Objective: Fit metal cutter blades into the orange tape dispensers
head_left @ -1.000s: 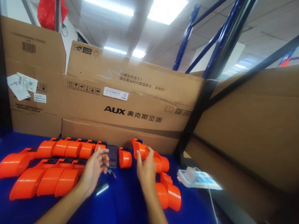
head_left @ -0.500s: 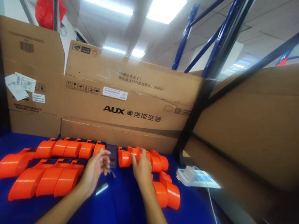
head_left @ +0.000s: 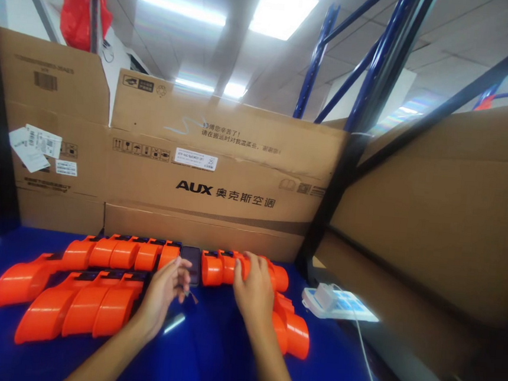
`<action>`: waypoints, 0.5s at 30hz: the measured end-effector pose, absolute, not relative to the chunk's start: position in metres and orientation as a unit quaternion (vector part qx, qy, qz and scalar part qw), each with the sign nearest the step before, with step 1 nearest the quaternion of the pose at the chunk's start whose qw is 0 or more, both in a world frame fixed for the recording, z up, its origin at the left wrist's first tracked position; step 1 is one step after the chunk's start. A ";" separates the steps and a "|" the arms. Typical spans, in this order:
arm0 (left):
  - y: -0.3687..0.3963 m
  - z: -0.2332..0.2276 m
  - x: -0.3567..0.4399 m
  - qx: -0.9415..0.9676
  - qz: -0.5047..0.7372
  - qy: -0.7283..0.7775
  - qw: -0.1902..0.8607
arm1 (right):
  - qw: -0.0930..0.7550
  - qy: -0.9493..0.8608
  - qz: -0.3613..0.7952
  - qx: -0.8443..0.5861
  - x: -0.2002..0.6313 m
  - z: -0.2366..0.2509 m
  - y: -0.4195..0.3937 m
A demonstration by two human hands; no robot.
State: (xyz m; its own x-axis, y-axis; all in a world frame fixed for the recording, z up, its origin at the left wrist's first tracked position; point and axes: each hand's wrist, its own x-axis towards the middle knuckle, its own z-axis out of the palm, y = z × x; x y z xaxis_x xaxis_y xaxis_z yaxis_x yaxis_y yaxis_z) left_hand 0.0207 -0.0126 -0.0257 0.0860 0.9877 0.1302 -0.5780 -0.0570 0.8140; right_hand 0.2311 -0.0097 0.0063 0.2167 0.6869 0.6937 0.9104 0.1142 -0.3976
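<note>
My left hand (head_left: pixel 165 295) is held above the blue tabletop, its fingers loosely bent and apart, between the left orange pieces and a dark phone-like slab (head_left: pixel 190 266). Close to its fingertips is a small thin item (head_left: pixel 193 296), too blurred to name. My right hand (head_left: pixel 255 288) reaches over the back right row of orange cylindrical pieces (head_left: pixel 212 268), thumb and fingers apart. Its fingertips are at one of these pieces; whether they touch it I cannot tell. Beside the right wrist, more orange pieces (head_left: pixel 297 335) are partly hidden.
Several orange pieces (head_left: pixel 112 311) stand in two rows on the left. A white power strip (head_left: pixel 350 308) with a plugged-in adapter and white cable lies at the right. Cardboard panels (head_left: pixel 148 181) close off the back, and a dark rack post (head_left: pixel 322 220) rises at the right.
My right hand has moved to the right along the back row, uncovering another orange piece. The fingers of my left hand are slightly more bent; that hand stays about where it was.
</note>
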 end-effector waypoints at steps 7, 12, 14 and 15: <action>-0.017 -0.026 0.024 0.403 0.614 0.265 0.625 | 0.183 -0.616 -0.114 -0.757 0.285 0.036 -0.058; -0.020 -0.022 0.024 0.415 0.610 0.269 0.619 | 0.102 -0.628 -0.096 -0.765 0.296 0.027 -0.073; -0.021 -0.021 0.024 0.418 0.611 0.272 0.615 | 0.086 -0.633 -0.091 -0.764 0.294 0.021 -0.072; -0.021 -0.021 0.024 0.421 0.611 0.272 0.612 | 0.081 -0.635 -0.092 -0.762 0.292 0.018 -0.071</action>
State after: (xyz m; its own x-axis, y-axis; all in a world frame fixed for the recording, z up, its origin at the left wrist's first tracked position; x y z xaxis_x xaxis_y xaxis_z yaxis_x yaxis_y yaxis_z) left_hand 0.0242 -0.0213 -0.0210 0.1041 0.9779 0.1814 -0.5193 -0.1021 0.8485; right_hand 0.2924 -0.0713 0.0182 0.1758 0.9537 0.2442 0.9837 -0.1795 -0.0069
